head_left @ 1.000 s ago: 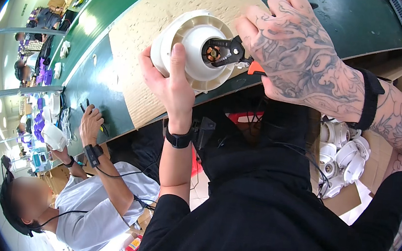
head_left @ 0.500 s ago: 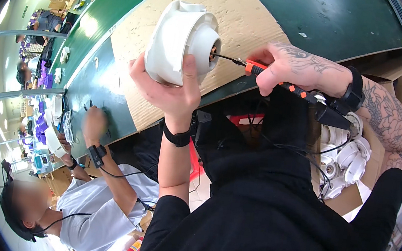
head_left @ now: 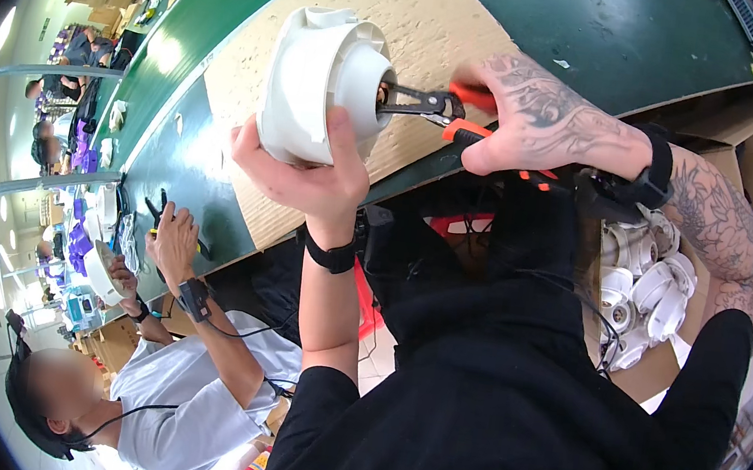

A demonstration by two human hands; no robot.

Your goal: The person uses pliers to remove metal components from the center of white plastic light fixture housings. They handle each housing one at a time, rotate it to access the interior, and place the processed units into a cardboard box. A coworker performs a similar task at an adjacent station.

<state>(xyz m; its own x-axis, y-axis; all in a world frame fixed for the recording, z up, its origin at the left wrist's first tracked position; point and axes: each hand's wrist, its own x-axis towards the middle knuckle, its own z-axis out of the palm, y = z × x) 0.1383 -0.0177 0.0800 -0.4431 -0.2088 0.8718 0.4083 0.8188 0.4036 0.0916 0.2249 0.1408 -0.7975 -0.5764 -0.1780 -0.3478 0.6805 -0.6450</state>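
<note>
Right, left hand [head_left: 304,176] is clamped round the white housing [head_left: 320,80], held up over the table [head_left: 603,38] w/ its round neck turned toward the right hand [head_left: 538,123]. Right hand is closed on the orange grips of the pliers [head_left: 428,106]; the black nose sits at the mouth of the neck, on or just inside a small dark part there. Can't tell whether the nose is pinching anything.

To do this bit well, as I judge it: keep the housing still, thumb braced on the neck, so the opening faces the pliers square on. Work w/ the tip only, small wrist moves, steady squeeze; a slip could scar the plastic or jab the left thumb, which lies close under the nose. Keep the tool in line w/ the neck axis, not levering on the rim.

Counts:
- housing in hand: 1
- pliers in hand: 1
- cardboard sheet [head_left: 437,28] on the table, under the work: 1
- box [head_left: 748,157] at the right w/ more white housings [head_left: 648,294]: 1 box; approx. 7 pieces show, the rest hidden, so no exact no.
- black wristbands: 2, one per wrist
- co-worker [head_left: 181,398] at lower left, white shirt: 1, both hands on the table by a dark tool
- further people far down the line: several, too small to count.
</note>
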